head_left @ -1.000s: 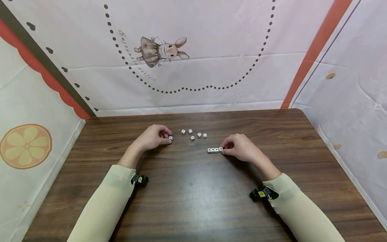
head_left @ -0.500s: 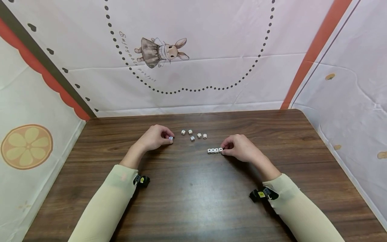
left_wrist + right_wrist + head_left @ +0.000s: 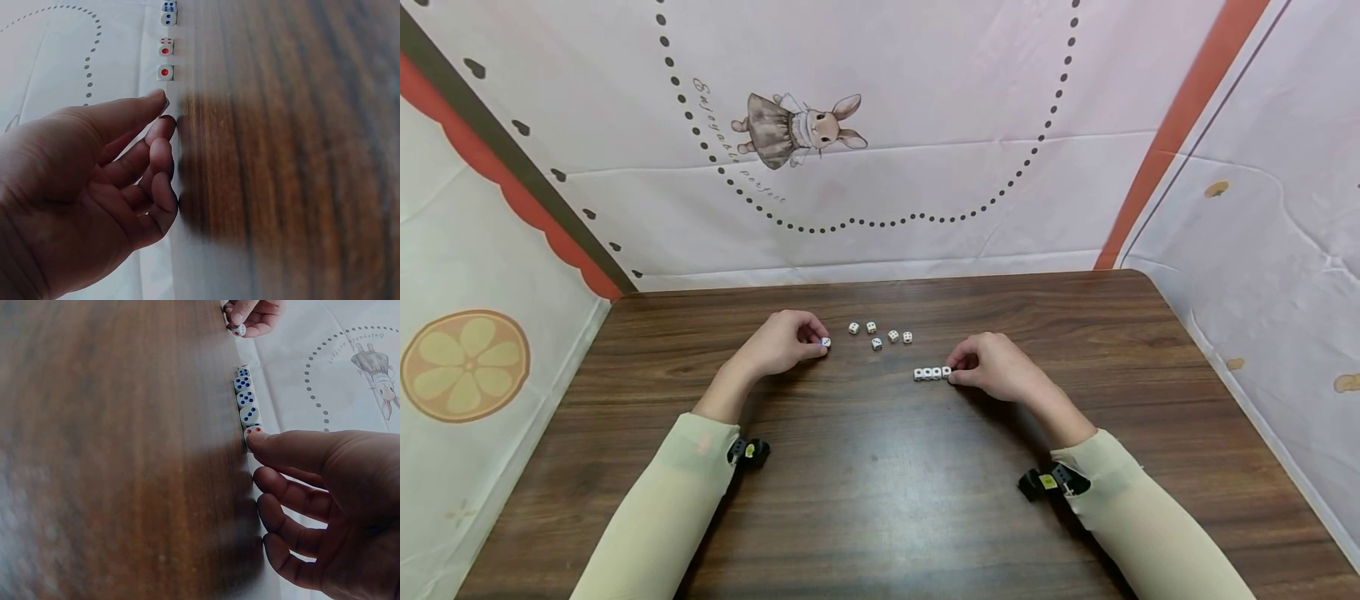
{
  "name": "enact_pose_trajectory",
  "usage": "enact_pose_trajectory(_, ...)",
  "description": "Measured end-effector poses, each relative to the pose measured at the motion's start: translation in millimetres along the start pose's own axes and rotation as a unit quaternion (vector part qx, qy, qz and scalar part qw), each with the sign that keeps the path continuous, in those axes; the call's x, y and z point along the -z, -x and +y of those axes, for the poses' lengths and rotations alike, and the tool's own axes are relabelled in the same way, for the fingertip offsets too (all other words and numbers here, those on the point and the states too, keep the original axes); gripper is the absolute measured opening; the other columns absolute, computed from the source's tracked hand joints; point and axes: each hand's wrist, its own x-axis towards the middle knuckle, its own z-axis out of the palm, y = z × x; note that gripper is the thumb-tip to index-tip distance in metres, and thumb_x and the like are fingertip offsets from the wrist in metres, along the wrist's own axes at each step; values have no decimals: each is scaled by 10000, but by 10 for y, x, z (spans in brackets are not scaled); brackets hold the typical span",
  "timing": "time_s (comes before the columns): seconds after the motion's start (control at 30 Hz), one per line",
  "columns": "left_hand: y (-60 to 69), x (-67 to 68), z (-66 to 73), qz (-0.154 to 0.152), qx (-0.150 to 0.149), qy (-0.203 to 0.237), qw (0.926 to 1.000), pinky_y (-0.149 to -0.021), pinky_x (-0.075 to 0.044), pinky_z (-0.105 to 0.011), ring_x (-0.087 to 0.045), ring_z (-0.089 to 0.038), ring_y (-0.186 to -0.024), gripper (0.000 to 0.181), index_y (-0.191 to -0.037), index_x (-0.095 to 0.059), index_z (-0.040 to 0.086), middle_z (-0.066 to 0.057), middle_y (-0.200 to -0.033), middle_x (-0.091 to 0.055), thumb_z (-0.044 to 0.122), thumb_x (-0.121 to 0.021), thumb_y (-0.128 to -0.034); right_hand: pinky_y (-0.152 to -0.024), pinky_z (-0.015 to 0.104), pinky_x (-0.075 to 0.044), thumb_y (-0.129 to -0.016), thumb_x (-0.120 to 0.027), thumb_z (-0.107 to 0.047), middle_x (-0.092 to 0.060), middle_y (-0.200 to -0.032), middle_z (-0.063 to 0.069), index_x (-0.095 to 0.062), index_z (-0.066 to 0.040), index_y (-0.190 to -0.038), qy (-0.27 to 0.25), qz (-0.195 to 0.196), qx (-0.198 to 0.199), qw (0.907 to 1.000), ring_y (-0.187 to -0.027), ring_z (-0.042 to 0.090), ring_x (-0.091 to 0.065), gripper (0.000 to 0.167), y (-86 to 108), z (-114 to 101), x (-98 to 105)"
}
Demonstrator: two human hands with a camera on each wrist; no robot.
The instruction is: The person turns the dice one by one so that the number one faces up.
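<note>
My left hand [image 3: 781,343] pinches a small white die [image 3: 826,342] between thumb and fingers, at or just above the table left of the loose dice. In the left wrist view the thumb [image 3: 128,115] almost hides that die. A short straight row of white dice [image 3: 927,374] lies right of centre, each with one large dot on top. My right hand [image 3: 996,368] holds the die at the row's right end [image 3: 947,372] by thumb and finger. Blue spots mark the row's side faces [image 3: 245,398] in the right wrist view; the thumb partly covers the end die.
Several loose white dice, such as the front one [image 3: 876,343] and the rightmost one [image 3: 907,337], lie scattered between my hands, behind the row. Beyond the far edge of the brown wooden table [image 3: 880,467] hangs a printed cloth [image 3: 925,192]. More cloth flanks both sides.
The die in my left hand has turned between the fingers, so a different face points up. My right hand and the row of dice stay in place.
</note>
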Motion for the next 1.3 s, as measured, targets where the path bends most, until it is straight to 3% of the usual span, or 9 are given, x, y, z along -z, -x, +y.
enact_pose_trajectory(0.7,5,11,19,-43,105,248,9996,-788,-501,-367,-639,-187,-859,112,-1020,-727,77,-34,-921,-707,95,-807,-943,-698,349,-488,-899,-859,-160,-720,-830,-101,-818,-159,-943,118,1,77,9999,-745,120,-602,60,-13,-9,24)
enact_pose_trajectory(1.3,-17,8,47,-185,216,-133,9995,-802,-485,-371,-624,-178,-826,150,-1011,-720,71,-17,-870,-679,132,-831,-931,-700,352,-486,-902,-857,-160,-719,-830,-99,-820,-165,-938,124,0,92,9999,-744,118,-600,53,-16,-8,20)
